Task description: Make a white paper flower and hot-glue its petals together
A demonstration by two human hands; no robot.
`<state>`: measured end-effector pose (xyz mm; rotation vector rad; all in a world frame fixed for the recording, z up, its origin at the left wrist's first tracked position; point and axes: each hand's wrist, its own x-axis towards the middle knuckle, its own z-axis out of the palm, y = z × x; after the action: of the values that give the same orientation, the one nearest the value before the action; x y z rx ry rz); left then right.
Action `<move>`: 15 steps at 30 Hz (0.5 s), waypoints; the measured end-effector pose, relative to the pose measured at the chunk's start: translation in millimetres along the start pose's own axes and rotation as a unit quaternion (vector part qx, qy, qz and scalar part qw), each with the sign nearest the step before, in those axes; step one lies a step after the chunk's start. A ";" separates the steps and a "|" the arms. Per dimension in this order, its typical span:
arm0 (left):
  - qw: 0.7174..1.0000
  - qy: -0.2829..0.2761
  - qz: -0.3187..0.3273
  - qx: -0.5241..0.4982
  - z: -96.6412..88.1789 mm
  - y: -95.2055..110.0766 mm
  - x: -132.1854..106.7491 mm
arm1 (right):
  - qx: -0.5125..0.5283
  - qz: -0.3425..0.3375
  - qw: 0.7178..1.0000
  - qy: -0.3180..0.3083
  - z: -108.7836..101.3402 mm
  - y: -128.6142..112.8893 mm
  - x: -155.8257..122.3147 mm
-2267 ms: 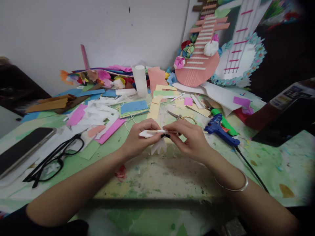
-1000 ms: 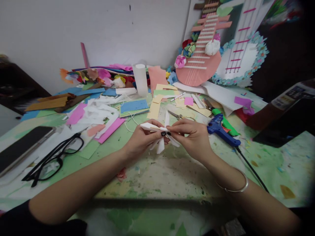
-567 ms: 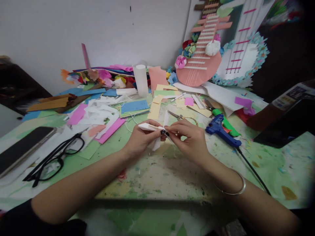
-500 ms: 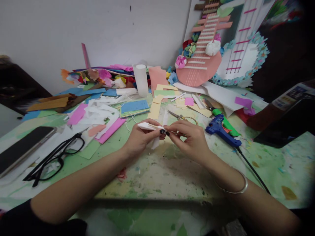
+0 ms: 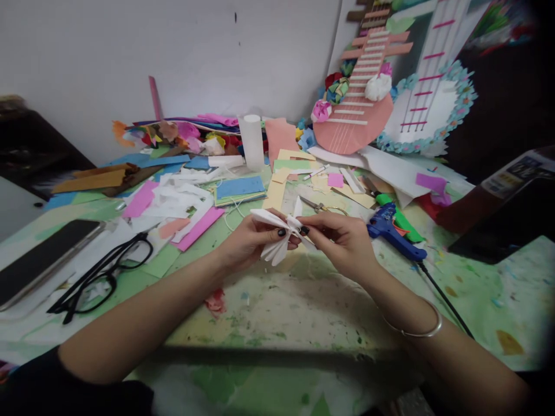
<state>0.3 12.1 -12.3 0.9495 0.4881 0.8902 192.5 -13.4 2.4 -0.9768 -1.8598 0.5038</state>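
Between my two hands is a piece of folded white paper, pinched at its middle, with pleats fanning out to the left and downward. My left hand grips it from the left, thumb on top. From the right, my right hand pinches its centre between thumb and fingertips. Just behind my hands lie scissors with gold handles, apart from my fingers. A blue hot glue gun rests right of my right hand, its cord running toward the front.
Black glasses and a phone lie at the left. White paper strips and coloured sheets are strewn behind. A white paper roll stands near the wall. Paper instruments lean at the back right, beside a dark device.
The white paper has been turned and its folds have spread out into a fan shape. Both hands stay at nearly the same spot. The camera view has shifted slightly.
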 end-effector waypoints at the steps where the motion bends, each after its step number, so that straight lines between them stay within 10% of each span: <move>1: 1.000 -0.011 -0.012 -0.006 -1.5 0.1 0.2 | 0.005 0.000 1.000 -0.003 -0.1 -0.2 0.0; 15: 0.998 -0.018 -0.061 -0.026 -2.3 2.0 -0.9 | 0.003 -0.031 1.000 0.002 2.9 -0.9 -3.0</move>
<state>-2.7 13.1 -11.8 0.8774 0.4843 0.7713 190.3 -16.1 0.0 -0.9127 -1.8775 0.4701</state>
